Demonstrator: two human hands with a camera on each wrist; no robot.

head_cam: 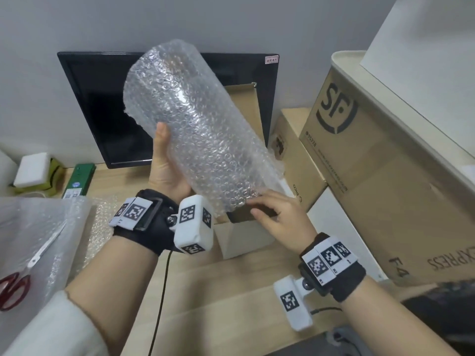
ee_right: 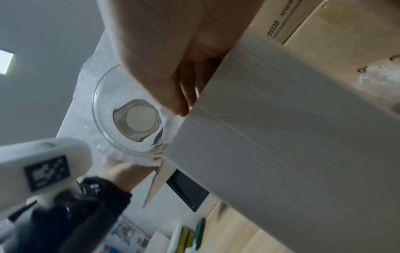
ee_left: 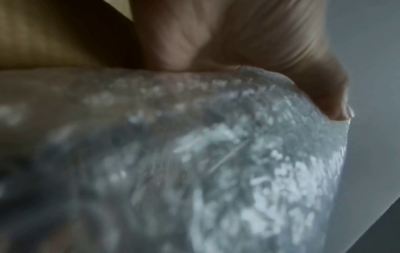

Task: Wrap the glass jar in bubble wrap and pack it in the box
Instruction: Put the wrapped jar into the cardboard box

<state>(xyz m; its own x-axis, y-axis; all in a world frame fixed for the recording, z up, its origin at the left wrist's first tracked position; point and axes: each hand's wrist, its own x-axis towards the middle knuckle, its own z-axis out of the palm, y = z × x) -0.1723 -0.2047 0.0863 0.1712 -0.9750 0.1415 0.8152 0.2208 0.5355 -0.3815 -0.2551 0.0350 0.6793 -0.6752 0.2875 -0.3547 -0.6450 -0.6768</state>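
The glass jar, rolled in clear bubble wrap [head_cam: 195,129], is held tilted in the air, its lower end just above the open small box [head_cam: 246,237]. My left hand [head_cam: 167,165] grips the roll from the left side, thumb up along it; close up the wrap [ee_left: 216,162] fills the left wrist view under my thumb [ee_left: 314,85]. My right hand [head_cam: 277,219] reaches over the box's right rim with straight fingers touching the wrap's lower end. From the right wrist, the jar's round glass bottom [ee_right: 134,123] shows beside the box's white flap [ee_right: 281,137], with my fingers [ee_right: 173,85] behind that flap.
A dark monitor [head_cam: 102,98] leans on the wall behind. A large SF carton [head_cam: 372,163] and a smaller brown box [head_cam: 295,155] crowd the right. Red-handled scissors [head_cam: 15,286] lie on spare bubble wrap sheets [head_cam: 38,227] at left. A green pack [head_cam: 79,178] sits beyond.
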